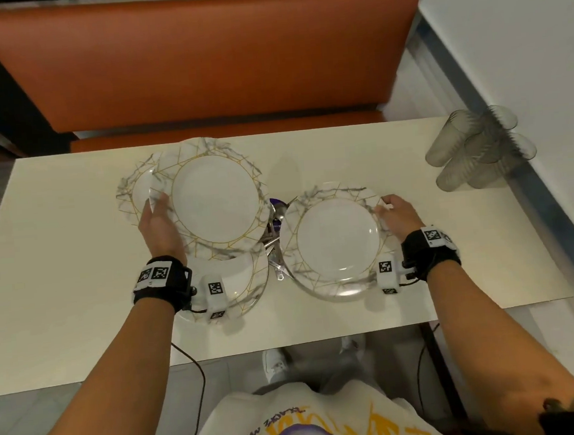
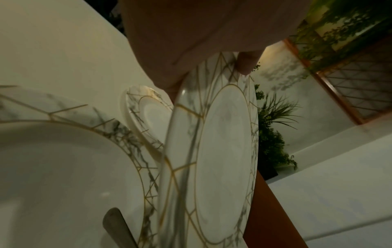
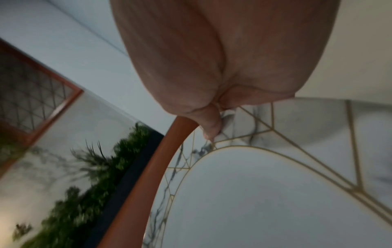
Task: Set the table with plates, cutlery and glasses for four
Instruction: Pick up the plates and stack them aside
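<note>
My left hand (image 1: 156, 215) grips the left rim of a marble-and-gold plate (image 1: 215, 195) and holds it lifted above the table; its thumb (image 2: 246, 63) lies on the rim. Beneath it lie one plate (image 1: 135, 188) at the back left and another (image 1: 246, 285) near my left wrist. My right hand (image 1: 395, 209) pinches the right rim of a fourth plate (image 1: 336, 244), with the thumb (image 3: 210, 124) on the rim. Cutlery (image 1: 276, 249) lies between the plates, partly hidden. Several smoky glasses (image 1: 479, 147) lie on their sides at the table's far right.
The cream table (image 1: 59, 269) has an orange bench (image 1: 197, 59) behind it and a white wall (image 1: 522, 44) along its right side. Cables hang from both wrist cameras over the near table edge. A purple object (image 1: 277, 201) peeks out between the plates.
</note>
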`<state>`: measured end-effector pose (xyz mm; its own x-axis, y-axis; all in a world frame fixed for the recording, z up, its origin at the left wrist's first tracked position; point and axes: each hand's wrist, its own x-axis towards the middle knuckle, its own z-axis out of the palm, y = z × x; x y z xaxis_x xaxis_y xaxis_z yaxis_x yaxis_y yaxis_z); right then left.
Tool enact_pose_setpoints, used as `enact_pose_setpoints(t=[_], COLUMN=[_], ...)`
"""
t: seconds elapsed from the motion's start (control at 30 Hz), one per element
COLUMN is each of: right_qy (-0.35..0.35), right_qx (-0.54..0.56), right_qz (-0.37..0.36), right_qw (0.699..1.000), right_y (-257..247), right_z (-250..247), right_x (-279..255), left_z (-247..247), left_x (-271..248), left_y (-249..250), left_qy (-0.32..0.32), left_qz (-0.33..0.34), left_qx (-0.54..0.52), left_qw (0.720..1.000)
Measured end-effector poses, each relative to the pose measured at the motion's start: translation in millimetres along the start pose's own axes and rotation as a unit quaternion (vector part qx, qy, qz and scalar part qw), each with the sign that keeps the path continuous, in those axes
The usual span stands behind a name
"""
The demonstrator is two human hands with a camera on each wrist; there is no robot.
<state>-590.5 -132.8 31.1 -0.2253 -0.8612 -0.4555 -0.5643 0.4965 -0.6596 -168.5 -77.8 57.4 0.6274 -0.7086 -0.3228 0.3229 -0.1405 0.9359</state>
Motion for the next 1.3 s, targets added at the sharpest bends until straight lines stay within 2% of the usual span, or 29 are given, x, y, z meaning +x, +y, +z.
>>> enact_pose_setpoints(t=[0.13,0.33,0.43,0.63,0.67,1.0,1.2,1.3], right_qy=[0.059,0.067,0.062,0.028,0.022,0.044,0.074,0.049], right_qx=[0.084,0.125,0.131,0.081,0.077,0.052,0.084,0.069], right_qz=[-0.002,-0.011,-0.025,-0.05,-0.056,-0.086,-0.074,-0.079], right_qw=[0.995,0.99,0.989,0.995,0.995,0.994,0.991,0.993], right_y=[-25.7,-63.9,-75.5,-85.9,-92.3,-101.3,-110.7,-116.4], right_z=[-12.3,26.2,43.3,57.3,49.3,37.2,65.5,92.1], right_x=[-3.9,-7.2,-7.8,-10.9,-1.4,17.1,6.5,-2.5], left_z=[5.8,28.2,42.2,67.4,83.2,121.6,105.1,81.5], left_x=[-11.8,-37.9,-43.1,-40.1,-34.2,-37.6,-29.9,-20.1], left_y=[-3.5,-19.1,-21.6,-22.5,-20.9,-29.9,-37.3,-34.8], left_qy=[-0.043,-0.076,-0.069,-0.028,-0.02,-0.033,-0.031,-0.021], left_qz=[-0.003,-0.022,-0.033,-0.099,-0.099,-0.024,0.022,0.005], left_qx=[0.024,0.028,0.015,-0.02,-0.02,0.035,0.124,0.119], left_qw=[0.999,0.996,0.997,0.994,0.995,0.999,0.992,0.993])
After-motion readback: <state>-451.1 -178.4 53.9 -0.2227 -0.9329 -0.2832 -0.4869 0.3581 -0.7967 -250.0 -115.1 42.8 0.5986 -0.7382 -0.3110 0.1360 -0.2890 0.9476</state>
